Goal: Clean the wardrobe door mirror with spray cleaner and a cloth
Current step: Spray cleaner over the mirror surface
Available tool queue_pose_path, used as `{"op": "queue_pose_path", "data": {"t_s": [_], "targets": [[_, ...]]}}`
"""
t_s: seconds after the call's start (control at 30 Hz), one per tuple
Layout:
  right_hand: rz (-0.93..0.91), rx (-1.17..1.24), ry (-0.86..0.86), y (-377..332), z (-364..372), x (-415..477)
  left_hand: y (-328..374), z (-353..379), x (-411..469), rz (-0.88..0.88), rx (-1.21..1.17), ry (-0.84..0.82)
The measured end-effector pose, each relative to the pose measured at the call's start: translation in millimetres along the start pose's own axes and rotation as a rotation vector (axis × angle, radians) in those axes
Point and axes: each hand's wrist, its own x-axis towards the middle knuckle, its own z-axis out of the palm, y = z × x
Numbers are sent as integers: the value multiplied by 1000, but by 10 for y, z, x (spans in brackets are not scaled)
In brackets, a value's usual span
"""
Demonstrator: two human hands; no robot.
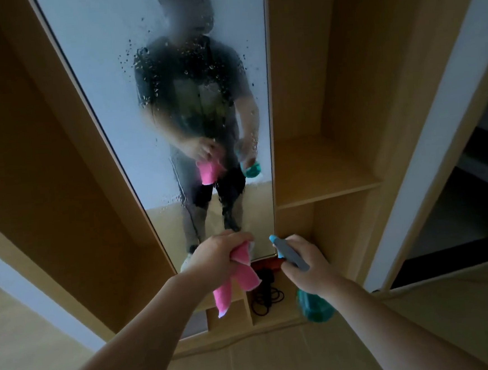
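Observation:
The tall wardrobe door mirror (97,79) stands straight ahead, its middle and lower glass covered with spray droplets and runs. My left hand (213,256) grips a pink cloth (238,275) in front of the mirror's bottom edge; the cloth's ends hang down below my fist. My right hand (304,263) holds a teal spray bottle (315,306) by its neck, with the blue-grey nozzle (286,251) pointing toward the mirror's lower right corner. A person's reflection with both items shows in the glass.
Wooden wardrobe compartments flank the mirror: a deep bay on the left (46,171) and shelves on the right (326,175). A coiled black cable (267,298) and a red object (268,263) lie in the bottom compartment. A white door frame (436,117) rises at right.

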Motion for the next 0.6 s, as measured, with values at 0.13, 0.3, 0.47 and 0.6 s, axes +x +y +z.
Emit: {"op": "queue_pose_path", "data": {"t_s": [0.13,0.3,0.47,0.6], "targets": [[-144,-37,-79,-133,-169,-4,299,-59,125,95,-6,31],[-203,-18,-119,-328,-391,13,503,-159,228,268,9,29],[-216,-34,-103,-412,-460,97,527,-240,322,317,48,59],[-127,65,6,-413,-526,159,475,-351,447,341,68,88]]}}
